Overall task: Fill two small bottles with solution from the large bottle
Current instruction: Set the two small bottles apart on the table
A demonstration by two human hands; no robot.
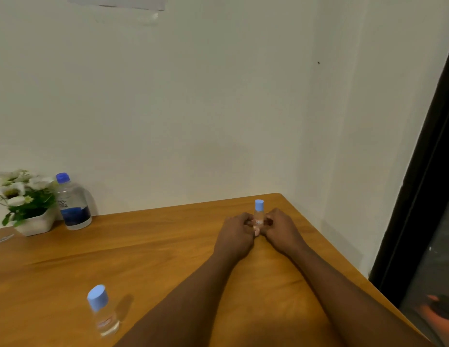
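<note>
Both hands, left [235, 230] and right [278, 227], grip capped small bottle [258, 215]; label unreadable.

The head view looks forward and down over the wooden table [143, 246]; hands near. The wall [193, 96] fills its upper half.

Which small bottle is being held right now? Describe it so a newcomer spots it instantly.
Start at the far right corner of the wooden table, near the wall. There the left hand and right hand close around a small clear bottle standing upright, its pale blue cap on. The other small bottle stands alone at the near left, untouched, and the large bottle sits beside the flowers.
</note>
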